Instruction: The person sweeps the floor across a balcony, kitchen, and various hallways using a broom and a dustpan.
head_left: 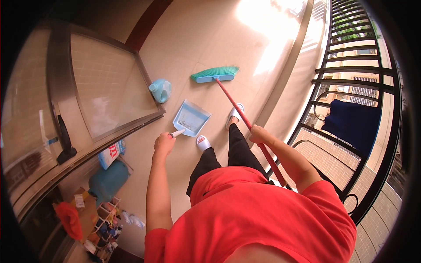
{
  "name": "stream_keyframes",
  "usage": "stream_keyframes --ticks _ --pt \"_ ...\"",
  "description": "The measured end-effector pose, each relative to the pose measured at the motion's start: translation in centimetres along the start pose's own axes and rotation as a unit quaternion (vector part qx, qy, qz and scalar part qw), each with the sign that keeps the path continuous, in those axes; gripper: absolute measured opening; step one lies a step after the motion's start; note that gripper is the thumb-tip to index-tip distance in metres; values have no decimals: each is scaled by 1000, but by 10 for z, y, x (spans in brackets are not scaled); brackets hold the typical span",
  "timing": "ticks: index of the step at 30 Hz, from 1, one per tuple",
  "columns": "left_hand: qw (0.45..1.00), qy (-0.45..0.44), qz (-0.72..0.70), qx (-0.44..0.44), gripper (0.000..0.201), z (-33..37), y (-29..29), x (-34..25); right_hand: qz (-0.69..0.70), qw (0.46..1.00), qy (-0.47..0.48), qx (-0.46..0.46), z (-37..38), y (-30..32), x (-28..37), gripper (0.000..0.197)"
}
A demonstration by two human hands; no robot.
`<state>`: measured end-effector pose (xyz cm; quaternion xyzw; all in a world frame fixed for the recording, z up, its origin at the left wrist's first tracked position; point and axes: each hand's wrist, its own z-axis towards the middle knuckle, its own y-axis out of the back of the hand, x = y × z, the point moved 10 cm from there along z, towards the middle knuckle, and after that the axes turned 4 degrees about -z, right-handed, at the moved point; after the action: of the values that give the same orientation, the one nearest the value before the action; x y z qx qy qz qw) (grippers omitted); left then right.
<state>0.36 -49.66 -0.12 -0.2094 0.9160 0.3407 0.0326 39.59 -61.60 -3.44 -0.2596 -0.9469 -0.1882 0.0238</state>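
My left hand (164,144) is closed around the pale handle of a light-blue dustpan (202,115). Grey dust and debris lie in the pan, which is on or just above the tiled floor ahead of my left foot. My right hand (260,134) grips the red pole of a broom (215,77). The pole slants from beside my right hip to the far middle, where the green bristles and blue head rest on the floor. The broom head is beyond the dustpan, apart from it.
A light-blue jug (160,90) stands by the glass-paned door (115,79) on the left. A teal gas cylinder (109,179), a detergent bag (110,154) and a cluttered shelf (107,223) are at lower left. Black railings (351,79) with a dark-blue cloth (353,125) run along the right.
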Motion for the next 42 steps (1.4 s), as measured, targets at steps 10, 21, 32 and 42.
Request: stream_keyframes --ticks 10,21,32,42 --pt "997 16 -60 40 16 -13 -5 29 216 953 82 195 -175 -140 38 23" --pt "996 -3 -90 16 23 -64 -5 51 253 962 68 76 -196 -93 -13 21" --pt "995 41 -85 35 50 -94 -37 51 341 936 87 -10 -118 -8 -33 21" --pt "993 57 -99 27 40 -102 -40 45 318 940 110 -58 -72 29 -33 11"
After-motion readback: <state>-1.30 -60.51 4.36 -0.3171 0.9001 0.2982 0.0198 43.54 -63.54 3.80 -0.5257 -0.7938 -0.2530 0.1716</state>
